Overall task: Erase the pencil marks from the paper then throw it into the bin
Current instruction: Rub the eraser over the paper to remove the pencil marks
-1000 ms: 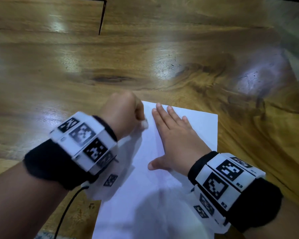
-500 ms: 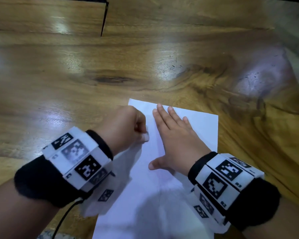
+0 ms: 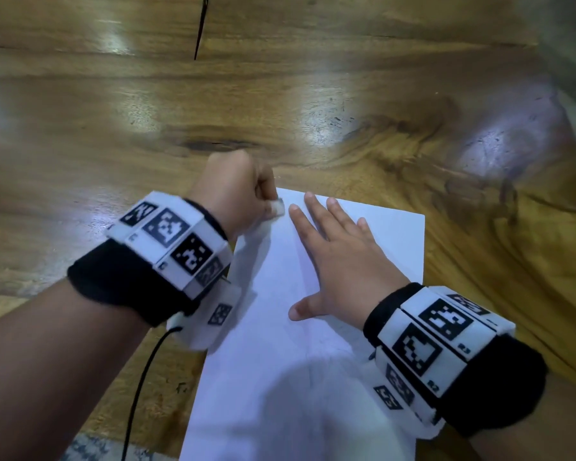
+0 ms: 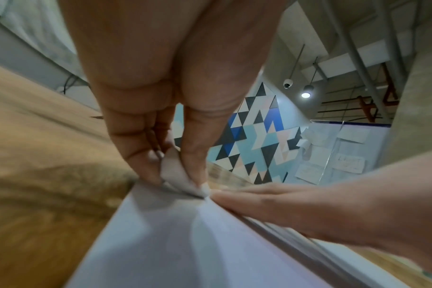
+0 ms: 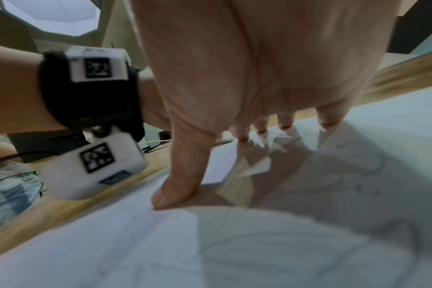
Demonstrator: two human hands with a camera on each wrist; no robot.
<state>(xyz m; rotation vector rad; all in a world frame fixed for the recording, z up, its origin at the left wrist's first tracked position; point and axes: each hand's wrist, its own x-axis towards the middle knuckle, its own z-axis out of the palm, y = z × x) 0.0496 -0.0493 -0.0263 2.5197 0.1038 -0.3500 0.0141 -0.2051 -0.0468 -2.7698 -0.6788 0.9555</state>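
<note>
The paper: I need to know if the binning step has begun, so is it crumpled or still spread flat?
Spread flat. The paper lies on the table under the right hand's straight fingers.

Overhead light is being reflected as pale glare patches across the glossy tabletop (image 3: 280, 104) in the head view. Soft shadows are being cast on the paper (image 3: 280, 377). Both wrist views are being blurred by motion and bent at the edges, the right one being rendered dimmer.
</note>
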